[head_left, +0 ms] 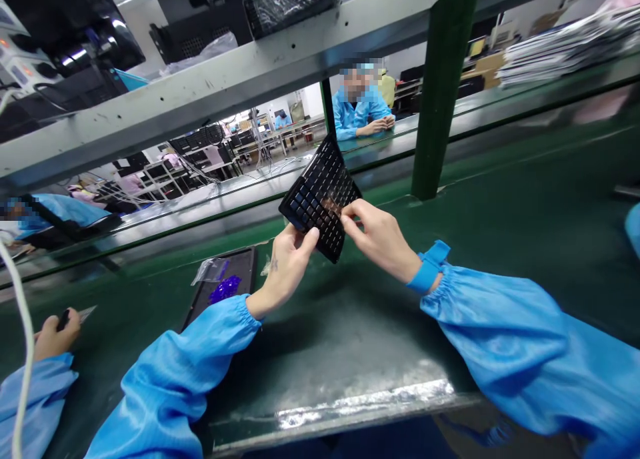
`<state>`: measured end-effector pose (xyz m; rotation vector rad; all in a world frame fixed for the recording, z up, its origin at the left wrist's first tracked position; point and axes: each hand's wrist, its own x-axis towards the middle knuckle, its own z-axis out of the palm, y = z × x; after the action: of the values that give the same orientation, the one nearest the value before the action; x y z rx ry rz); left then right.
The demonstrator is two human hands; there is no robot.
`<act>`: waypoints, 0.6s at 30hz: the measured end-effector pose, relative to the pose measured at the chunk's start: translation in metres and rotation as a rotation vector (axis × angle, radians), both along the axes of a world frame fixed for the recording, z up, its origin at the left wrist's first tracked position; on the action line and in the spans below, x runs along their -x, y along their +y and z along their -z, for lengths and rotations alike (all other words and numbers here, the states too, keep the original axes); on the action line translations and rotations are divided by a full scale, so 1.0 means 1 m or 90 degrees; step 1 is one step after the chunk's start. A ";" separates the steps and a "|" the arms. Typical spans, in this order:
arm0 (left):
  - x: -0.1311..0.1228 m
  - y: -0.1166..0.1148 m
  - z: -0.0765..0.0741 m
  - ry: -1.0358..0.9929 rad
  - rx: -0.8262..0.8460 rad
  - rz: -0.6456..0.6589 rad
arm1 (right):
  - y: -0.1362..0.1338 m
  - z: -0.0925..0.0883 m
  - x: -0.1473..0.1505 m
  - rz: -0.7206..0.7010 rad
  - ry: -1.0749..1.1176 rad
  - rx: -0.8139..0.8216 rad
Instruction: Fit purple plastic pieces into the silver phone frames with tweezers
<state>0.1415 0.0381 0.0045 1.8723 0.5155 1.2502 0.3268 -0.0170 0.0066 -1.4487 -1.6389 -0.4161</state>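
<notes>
- Your left hand [287, 269] has its grip clamped on the lower edge of the black gridded sheet [313, 195].
- Your right hand [380, 239] comes in from the other side. Its grip is pinched together at the sheet's right side, over a translucent brownish patch [331, 207]. You cannot tell from this view whether the patch is a film or a reflection.
- You hold the sheet tilted, clear of the green surface [525, 205], in front of your chest.
- In hand now: two-handed work at that patch, with the sheet steadied from below.
- A blue wrist strap [427, 267] circles your right wrist.
- Left of your left forearm lies a black tray [245, 262], with a clear plastic bag [210, 270] and purple pieces [225, 289] on it.
- At lower left, a neighbouring worker's hand [55, 335] holds a small dark item.
- Across the line, a co-worker [360, 109] in a blue smock sits with hands together.
</notes>
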 end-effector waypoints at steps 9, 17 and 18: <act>0.005 0.000 0.004 0.043 0.022 -0.002 | 0.000 0.000 0.000 -0.002 -0.066 0.010; 0.004 -0.008 0.002 0.074 -0.022 -0.020 | -0.007 -0.005 0.005 0.119 -0.292 -0.021; 0.004 -0.009 0.001 0.080 -0.028 -0.027 | -0.008 -0.006 0.008 0.143 -0.317 -0.029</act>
<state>0.1379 0.0291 0.0032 1.9951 0.6026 1.1855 0.3192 -0.0250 0.0122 -1.5837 -1.8336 -0.9998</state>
